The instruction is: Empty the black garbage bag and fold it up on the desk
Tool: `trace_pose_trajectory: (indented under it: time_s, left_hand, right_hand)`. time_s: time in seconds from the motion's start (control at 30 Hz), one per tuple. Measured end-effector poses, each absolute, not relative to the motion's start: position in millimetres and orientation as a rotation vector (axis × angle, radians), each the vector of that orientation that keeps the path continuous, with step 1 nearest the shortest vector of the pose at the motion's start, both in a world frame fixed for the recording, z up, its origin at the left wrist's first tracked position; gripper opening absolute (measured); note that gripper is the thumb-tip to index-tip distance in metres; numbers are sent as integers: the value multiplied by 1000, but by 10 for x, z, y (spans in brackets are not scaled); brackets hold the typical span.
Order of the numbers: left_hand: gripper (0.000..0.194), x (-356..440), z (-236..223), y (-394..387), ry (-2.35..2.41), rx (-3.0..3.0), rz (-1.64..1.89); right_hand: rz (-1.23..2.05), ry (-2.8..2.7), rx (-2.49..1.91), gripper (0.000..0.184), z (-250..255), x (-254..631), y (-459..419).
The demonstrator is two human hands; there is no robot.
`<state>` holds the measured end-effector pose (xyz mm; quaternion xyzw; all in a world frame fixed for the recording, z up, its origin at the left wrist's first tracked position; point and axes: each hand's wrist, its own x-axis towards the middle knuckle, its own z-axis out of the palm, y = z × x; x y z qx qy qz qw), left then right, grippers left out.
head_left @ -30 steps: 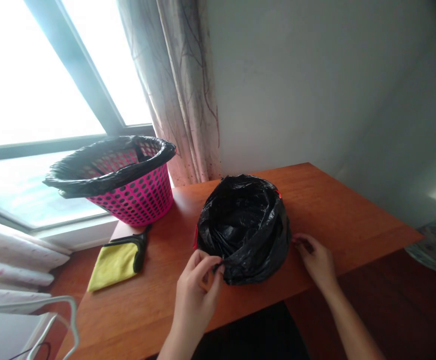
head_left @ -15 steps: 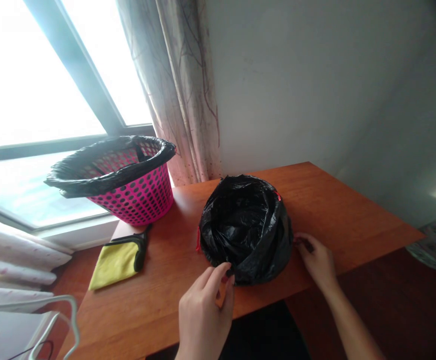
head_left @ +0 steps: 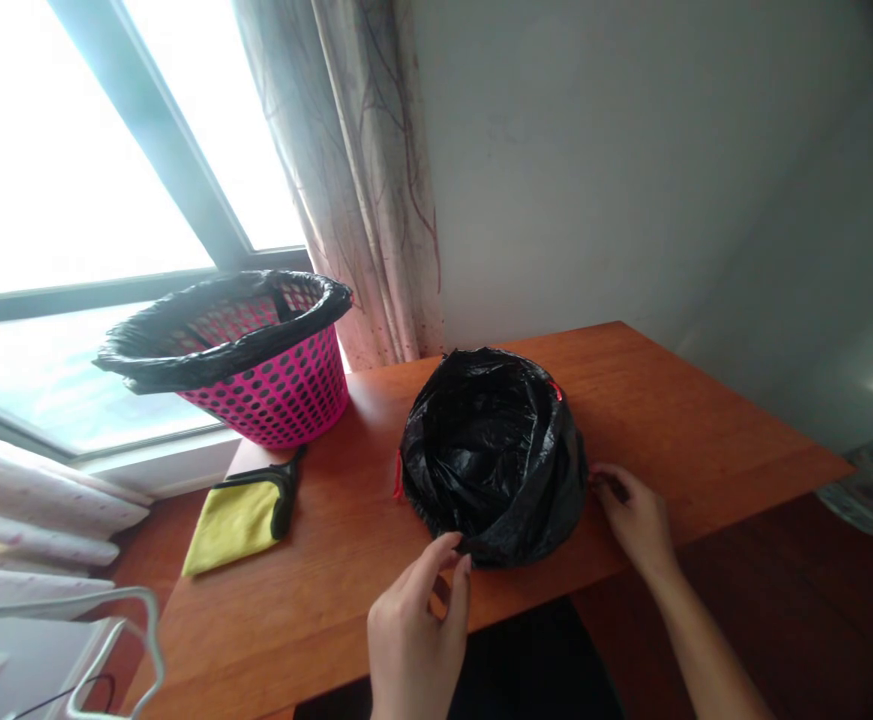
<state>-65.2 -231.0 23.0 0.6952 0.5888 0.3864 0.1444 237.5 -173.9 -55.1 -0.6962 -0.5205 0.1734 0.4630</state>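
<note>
A black garbage bag (head_left: 492, 470) stands on the wooden table with its mouth spread round and facing up. Red drawstring bits show at its left side and upper right rim. My left hand (head_left: 422, 615) pinches the bag's near edge between thumb and fingers. At the bag's right side, my right hand (head_left: 635, 518) has its fingertips closed on the edge, close to the tabletop. Whatever may stand inside or under the bag is hidden by the plastic.
On the table (head_left: 676, 430), a pink perforated basket (head_left: 286, 395) lined with a black bag stands back left by the window. In front of it lies a yellow cloth with a black handle (head_left: 237, 522). A white metal frame (head_left: 143, 610) is at lower left, a curtain (head_left: 365, 180) behind.
My left hand has shifted slightly right and down at the bag's near edge. The right hand and the bag look almost the same; the view has moved a little.
</note>
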Motion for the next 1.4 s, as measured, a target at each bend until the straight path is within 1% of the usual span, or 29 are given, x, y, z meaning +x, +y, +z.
trace_pose_trajectory:
  time_s: [0.3, 0.6, 0.67, 0.8, 0.9, 0.97, 1.13, 1.4]
  left_hand:
    - [14, -625, 229, -2261, 1660, 1827, 1176]
    - [16, -709, 200, -2215, 1525, 1542, 1238]
    - [17, -728, 171, -2200, 1494, 1462, 1260]
    - [23, -761, 138, -2178, 1446, 1346, 1266]
    - [23, -777, 143, -2170, 1447, 1343, 1263]
    - [23, -784, 155, -2172, 1488, 1393, 1261]
    - [21, -791, 200, -2187, 1599, 1518, 1251]
    - [21, -791, 197, -2186, 1551, 1419, 1283]
  right_hand:
    - [428, -1297, -1695, 28, -555, 2375, -1735]
    - [483, -1272, -1697, 29, -595, 2398, -1735]
    - [535, -1215, -1676, 32, -582, 2394, -1722]
    - [749, -1030, -1566, 49, -525, 2343, -1635]
    - [878, -971, -1531, 58, -455, 2250, -1545]
    - [918, -964, -1509, 62, -409, 2185, -1496]
    - [930, -993, -1466, 57, -357, 2107, -1444]
    - [837, -1039, -1448, 52, -420, 2128, -1422]
